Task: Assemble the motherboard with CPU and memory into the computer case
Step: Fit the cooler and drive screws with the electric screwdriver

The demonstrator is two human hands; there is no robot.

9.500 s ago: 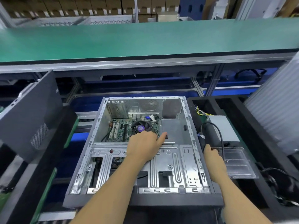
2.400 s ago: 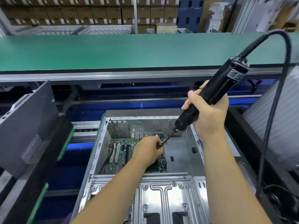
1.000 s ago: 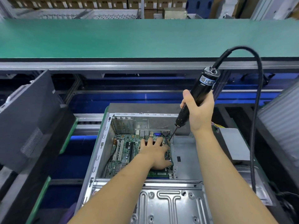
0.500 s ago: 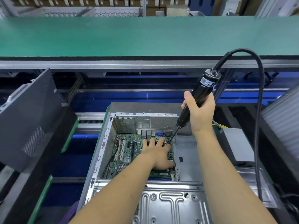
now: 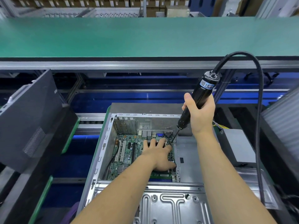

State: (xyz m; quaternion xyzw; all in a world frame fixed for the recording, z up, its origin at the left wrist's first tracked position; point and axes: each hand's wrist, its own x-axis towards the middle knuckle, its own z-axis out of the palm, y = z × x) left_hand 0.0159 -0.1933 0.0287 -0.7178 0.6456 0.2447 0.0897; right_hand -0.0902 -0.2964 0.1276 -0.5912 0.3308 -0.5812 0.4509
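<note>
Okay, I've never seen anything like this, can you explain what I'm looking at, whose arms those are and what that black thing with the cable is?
There is one view, from a camera worn on a person's head, looking down at their own arms. An open computer case lies in front of them with a green motherboard inside. The left hand presses flat on the board. The right hand grips an electric screwdriver; its tip points down at the board's far right corner. Behind runs a green conveyor belt.

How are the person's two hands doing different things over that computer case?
The left hand lies with fingers spread on the motherboard; the right hand grips the electric screwdriver. The left is low inside the case; the right is above its rim. Both work at the board's far right corner.
</note>
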